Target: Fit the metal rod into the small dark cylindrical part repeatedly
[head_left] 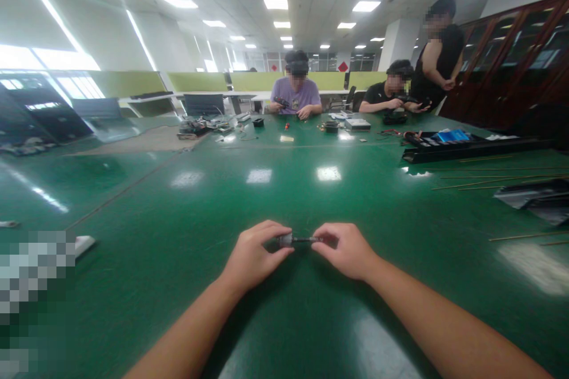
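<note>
My left hand (258, 253) pinches a small grey cylindrical body (285, 240) between thumb and fingers. From that body a thin dark shaft (303, 240) runs straight to the right, roughly level. Its far end sits between the thumb and forefinger of my right hand (344, 249), which is closed in a pinch. Both hands are just above the green tabletop (302, 189), near the middle of the view. Too little of the piece shows to tell its exact kind, and its two ends are partly hidden by my fingers.
Across the table, a person in a purple shirt (296, 93) and another in black (384, 95) handle dark tools. Someone stands at right (440, 59). Thin rods (489, 177) and a long black tray (471, 147) lie to the right; assorted parts (200, 125) lie at the far left.
</note>
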A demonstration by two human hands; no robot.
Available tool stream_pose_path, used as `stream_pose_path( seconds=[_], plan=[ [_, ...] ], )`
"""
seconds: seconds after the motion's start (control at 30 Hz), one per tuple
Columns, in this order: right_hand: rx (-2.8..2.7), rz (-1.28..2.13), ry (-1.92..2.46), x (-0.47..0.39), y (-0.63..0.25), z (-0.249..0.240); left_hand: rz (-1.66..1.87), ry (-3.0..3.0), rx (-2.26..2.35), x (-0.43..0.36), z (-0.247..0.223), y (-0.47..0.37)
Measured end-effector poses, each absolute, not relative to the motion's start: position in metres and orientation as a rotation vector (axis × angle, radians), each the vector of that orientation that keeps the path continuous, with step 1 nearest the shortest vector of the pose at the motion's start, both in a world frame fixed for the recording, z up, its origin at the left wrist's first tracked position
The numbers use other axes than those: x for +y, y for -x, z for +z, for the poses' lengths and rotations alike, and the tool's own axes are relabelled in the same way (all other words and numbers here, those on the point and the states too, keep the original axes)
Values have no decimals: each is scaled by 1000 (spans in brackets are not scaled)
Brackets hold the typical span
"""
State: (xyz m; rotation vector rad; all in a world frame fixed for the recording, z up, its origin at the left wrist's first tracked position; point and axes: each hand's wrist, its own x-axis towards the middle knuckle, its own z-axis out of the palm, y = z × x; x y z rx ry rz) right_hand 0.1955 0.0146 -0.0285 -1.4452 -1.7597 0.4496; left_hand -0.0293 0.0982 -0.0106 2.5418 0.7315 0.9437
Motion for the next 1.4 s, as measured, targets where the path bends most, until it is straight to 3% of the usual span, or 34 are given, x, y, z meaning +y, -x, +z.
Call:
stream_pose_path(
  seconds=[1.07, 1.2, 1.4],
  plan=[
    [-1741, 402, 1446, 18, -199, -29, 917, -2548, 856, 104, -12, 32],
    [-1667, 479, 1457, 22, -203, -32, 939, -2330, 1038, 109, -16, 30],
    [-1578, 551, 1482, 27, -207, -38, 958, -1754, 954, 112, -19, 25]
  ],
)
